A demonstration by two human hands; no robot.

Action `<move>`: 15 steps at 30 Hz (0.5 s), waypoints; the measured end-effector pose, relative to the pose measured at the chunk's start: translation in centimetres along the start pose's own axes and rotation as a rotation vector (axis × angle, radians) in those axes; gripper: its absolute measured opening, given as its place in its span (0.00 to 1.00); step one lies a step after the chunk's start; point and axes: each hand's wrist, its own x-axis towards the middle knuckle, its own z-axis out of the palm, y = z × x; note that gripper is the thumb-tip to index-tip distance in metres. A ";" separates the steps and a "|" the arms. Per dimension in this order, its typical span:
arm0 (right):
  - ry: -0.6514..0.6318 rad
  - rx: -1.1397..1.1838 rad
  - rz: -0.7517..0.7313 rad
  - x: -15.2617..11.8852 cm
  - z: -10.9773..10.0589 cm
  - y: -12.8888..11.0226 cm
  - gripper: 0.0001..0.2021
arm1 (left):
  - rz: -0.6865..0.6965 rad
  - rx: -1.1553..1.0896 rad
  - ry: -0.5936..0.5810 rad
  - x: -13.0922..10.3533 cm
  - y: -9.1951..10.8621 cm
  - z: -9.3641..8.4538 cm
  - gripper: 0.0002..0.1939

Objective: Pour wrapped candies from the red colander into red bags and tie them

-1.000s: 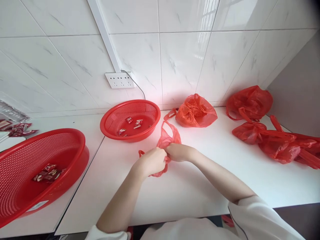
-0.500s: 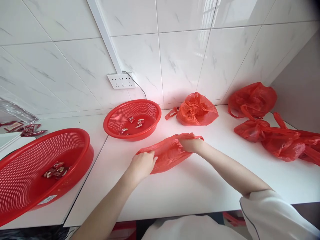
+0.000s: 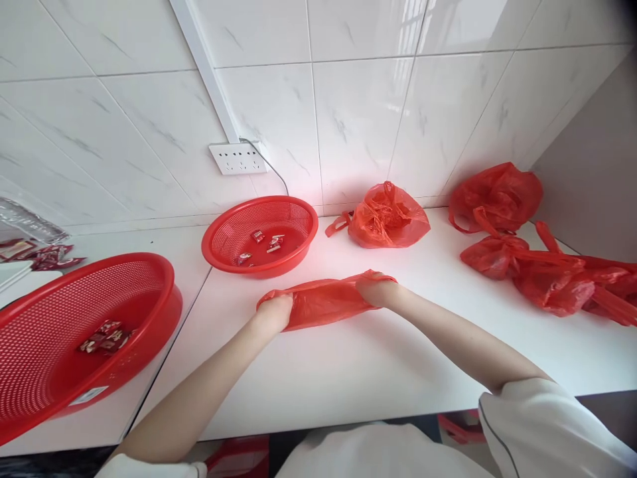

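Observation:
A thin red plastic bag (image 3: pixel 326 303) is stretched sideways between my two hands, just above the white table. My left hand (image 3: pixel 276 311) is tucked into its left end, holding the film, with the fingers mostly covered by it. At the right end, my right hand (image 3: pixel 375 290) reaches into the bag and holds it; red film hides these fingertips too. Behind the bag stands a red perforated basket (image 3: pixel 259 269) containing several small red wrapped packets (image 3: pixel 275 243).
On the left, a larger red basket (image 3: pixel 154 325) holds several similar packets (image 3: pixel 107 337). A filled red bag (image 3: pixel 388 216) sits by the tiled wall. More red bags (image 3: pixel 497 196) lie at the right. A socket strip (image 3: pixel 237 158) is on the wall.
My left hand has moved left and slipped inside the bag's end, where before it pinched the edge from outside. The bag is now pulled wider and flatter. My right hand stays near its place.

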 end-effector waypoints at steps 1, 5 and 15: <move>-0.020 -0.002 -0.022 -0.2 -0.2 -0.1 0.08 | 0.012 -0.002 0.005 -0.2 -0.2 0.0 0.13; -0.064 -0.003 -0.165 -0.5 -0.6 -1.5 0.10 | 0.137 -0.014 0.071 -1.0 0.3 -0.2 0.14; 0.001 -0.079 -0.102 0.4 0.7 -0.6 0.13 | 0.331 -0.232 0.019 -2.4 -1.6 -0.9 0.04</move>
